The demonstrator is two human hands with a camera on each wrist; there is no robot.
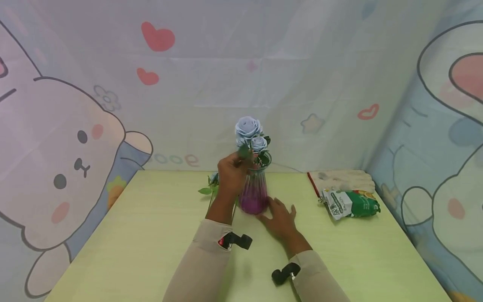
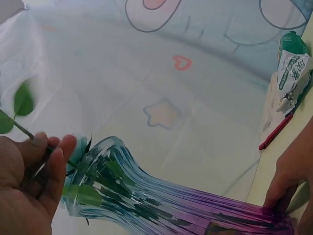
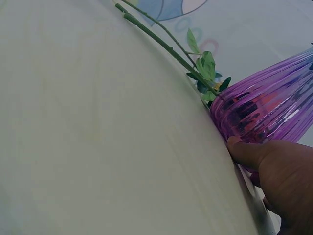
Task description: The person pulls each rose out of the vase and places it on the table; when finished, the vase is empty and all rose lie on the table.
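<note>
A ribbed glass vase [image 1: 253, 197], clear at the mouth and purple at the base, stands upright on the table. Pale blue roses [image 1: 248, 127] with green leaves rise above its mouth. Beside the rim my left hand [image 1: 232, 178] pinches a thin green flower stem [image 2: 24, 129] between thumb and fingers; its leaves show in the left wrist view. Low on the vase, my right hand [image 1: 281, 218] holds the base, thumb at the near side. Left of the vase lie more flower stems [image 3: 161, 41] with leaves, partly hidden by my left arm in the head view.
An off-white glove [image 1: 339, 180] with a red cuff lies at the back right of the table [image 1: 143, 235]. In front of it is a green and white packet [image 1: 351, 204]. A printed cloth backdrop [image 1: 226, 84] hangs behind the table and along both sides.
</note>
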